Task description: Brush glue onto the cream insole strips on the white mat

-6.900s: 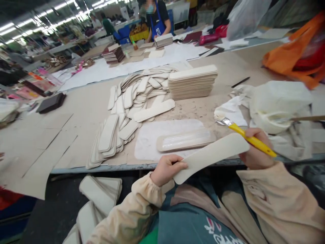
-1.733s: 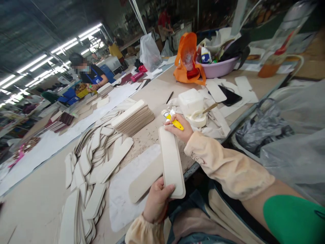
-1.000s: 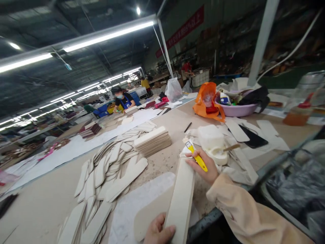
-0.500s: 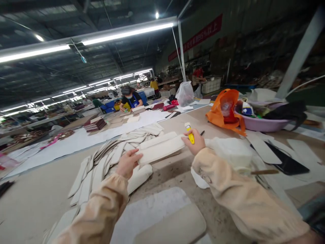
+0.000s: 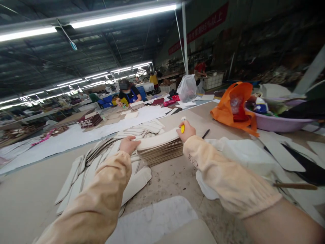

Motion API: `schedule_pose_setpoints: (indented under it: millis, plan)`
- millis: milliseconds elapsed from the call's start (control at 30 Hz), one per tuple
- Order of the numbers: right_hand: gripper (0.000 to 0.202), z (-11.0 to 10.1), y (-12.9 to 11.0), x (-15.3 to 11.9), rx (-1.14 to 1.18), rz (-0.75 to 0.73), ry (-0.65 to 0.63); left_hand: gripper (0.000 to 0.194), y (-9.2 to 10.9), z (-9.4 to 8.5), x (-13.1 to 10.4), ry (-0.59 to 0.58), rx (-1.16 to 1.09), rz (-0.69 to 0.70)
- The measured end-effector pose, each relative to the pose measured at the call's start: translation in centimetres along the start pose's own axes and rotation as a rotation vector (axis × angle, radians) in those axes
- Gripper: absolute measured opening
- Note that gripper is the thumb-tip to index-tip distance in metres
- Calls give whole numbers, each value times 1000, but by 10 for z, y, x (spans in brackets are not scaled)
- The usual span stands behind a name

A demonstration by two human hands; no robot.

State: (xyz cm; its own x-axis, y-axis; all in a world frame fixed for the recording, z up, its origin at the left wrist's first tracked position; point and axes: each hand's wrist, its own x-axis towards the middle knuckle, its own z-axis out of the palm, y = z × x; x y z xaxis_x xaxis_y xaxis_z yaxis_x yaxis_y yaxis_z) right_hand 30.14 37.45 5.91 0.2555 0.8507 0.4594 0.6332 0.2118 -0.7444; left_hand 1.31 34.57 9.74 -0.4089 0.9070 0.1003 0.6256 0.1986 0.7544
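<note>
A thick stack of cream strips (image 5: 160,149) with brown edges lies on the table in front of me. My left hand (image 5: 129,145) closes on its left end, with the thumb over the top strip. At the right end, my right hand (image 5: 188,130) presses against the stack while curled round a yellow tool (image 5: 182,128) with a pale tip. Most of that tool is hidden in the fist, so its kind is unclear. Beside my left hand are more cream padded pieces (image 5: 138,184), fanned in loose rows. Both forearms wear beige sleeves.
A pale sheet (image 5: 154,217) is near the front edge. To the right are a translucent plastic bag (image 5: 243,159), a brown stick (image 5: 296,186), an orange bag (image 5: 228,105) and a lilac basin (image 5: 284,122). A person (image 5: 129,95) works across the table.
Both hands now sit on the ends of a tall stack, whose layered side has come into view; before, they held a strip at a slant. My view has shifted slightly.
</note>
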Motion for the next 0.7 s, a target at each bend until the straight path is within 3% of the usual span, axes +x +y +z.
schedule_pose_setpoints:
  millis: [167,300,400,500,600,700]
  plan:
    - [24,-4,-2,4,-147,57,-17,36,1,-5,-6,14,165,88]
    - [26,-24,-5,-17,-160,-35,27,37,-5,-19,-40,22,194,151]
    - [28,-54,-11,-63,-23,-208,40,43,-34,-37,-96,65,114,233]
    - [28,-91,-19,-125,138,-250,-63,36,-78,-59,-174,58,37,363]
    - [23,-126,-22,-192,218,-176,-186,30,-125,-80,-257,-91,66,417]
    - [17,-143,-22,-256,298,-94,-301,49,-163,-88,-317,-262,95,492]
